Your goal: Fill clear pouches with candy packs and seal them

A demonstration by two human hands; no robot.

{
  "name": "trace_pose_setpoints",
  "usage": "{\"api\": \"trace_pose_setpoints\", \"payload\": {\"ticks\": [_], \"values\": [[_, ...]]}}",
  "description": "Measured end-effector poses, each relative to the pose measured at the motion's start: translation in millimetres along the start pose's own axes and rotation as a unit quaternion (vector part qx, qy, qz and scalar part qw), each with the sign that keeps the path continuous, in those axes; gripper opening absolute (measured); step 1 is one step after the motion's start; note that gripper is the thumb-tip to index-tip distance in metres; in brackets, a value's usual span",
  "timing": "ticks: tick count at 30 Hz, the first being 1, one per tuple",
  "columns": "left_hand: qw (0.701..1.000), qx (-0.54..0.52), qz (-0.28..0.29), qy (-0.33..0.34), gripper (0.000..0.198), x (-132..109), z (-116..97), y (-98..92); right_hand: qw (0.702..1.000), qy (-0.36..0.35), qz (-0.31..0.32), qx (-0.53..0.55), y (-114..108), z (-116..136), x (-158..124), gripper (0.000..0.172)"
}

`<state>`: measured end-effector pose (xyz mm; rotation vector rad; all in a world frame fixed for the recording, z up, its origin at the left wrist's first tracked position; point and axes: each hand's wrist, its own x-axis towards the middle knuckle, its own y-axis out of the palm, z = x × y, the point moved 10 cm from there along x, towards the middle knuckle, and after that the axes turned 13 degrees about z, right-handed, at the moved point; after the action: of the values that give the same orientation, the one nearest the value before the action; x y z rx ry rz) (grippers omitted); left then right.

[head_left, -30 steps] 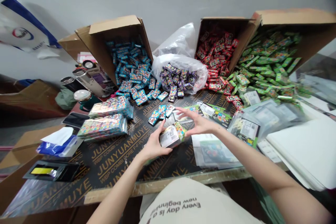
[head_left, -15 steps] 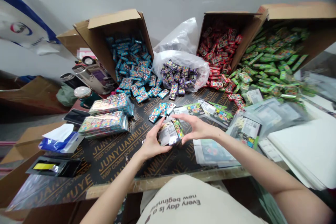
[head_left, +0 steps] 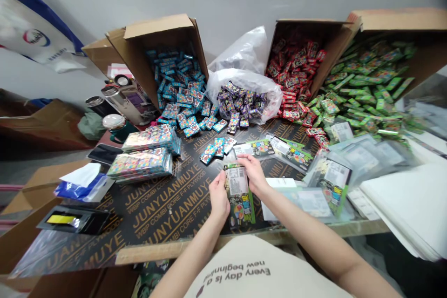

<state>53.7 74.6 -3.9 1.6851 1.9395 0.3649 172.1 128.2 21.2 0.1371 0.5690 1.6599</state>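
A flat black-and-green printed packet (head_left: 243, 208) with a white label panel stands lengthwise toward me, near the table's front edge. My left hand (head_left: 220, 198) pinches its left edge near the top. On the upper right edge, my right hand (head_left: 253, 174) grips the same packet with bent fingers. Just beyond the hands lie a few small blue packs (head_left: 208, 153). Similar black-and-green packets (head_left: 292, 151) rest flat to the right of them.
Cardboard boxes spill blue packs (head_left: 178, 84), red packs (head_left: 293, 70) and green packs (head_left: 366, 84) at the back. A plastic bag (head_left: 274, 98) holds purple packs. Wrapped stacks (head_left: 141, 164) stand left; clear sleeves (head_left: 366, 156) and white sheets (head_left: 412, 200) lie right.
The packet between my hands has turned, with its long side now pointing toward me. My left hand has moved right, and both hands are closer together on its edges.
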Motion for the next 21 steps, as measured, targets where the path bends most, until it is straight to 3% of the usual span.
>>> {"api": "trace_pose_setpoints", "payload": {"ticks": [3, 6, 11, 15, 17, 21], "values": [[0.996, -0.059, -0.035, -0.060, 0.029, 2, 12, -6.8, 0.999, 0.027, 0.010, 0.030, 0, -8, -6, 0.033], [0.992, -0.047, -0.008, -0.116, 0.020, 11, 11, -4.4, 0.995, 0.031, 0.014, 0.092, -4, -12, -13, 0.032], [0.994, 0.019, 0.031, -0.102, 0.013, 25, -11, 1.1, 0.993, 0.066, 0.033, 0.095, -11, -19, -14, 0.029], [0.993, 0.096, 0.063, -0.032, 0.005, 26, -36, 7.2, 0.995, -0.055, 0.026, -0.078, -25, 8, -14, 0.009], [0.978, 0.184, 0.097, 0.000, 0.009, 28, -48, 13.5, 0.978, -0.121, 0.031, -0.166, -26, 24, -20, 0.011], [0.929, 0.327, 0.175, 0.002, 0.020, 35, -57, 28.4, 0.969, -0.137, 0.065, -0.194, -26, 30, -29, 0.016]]}}
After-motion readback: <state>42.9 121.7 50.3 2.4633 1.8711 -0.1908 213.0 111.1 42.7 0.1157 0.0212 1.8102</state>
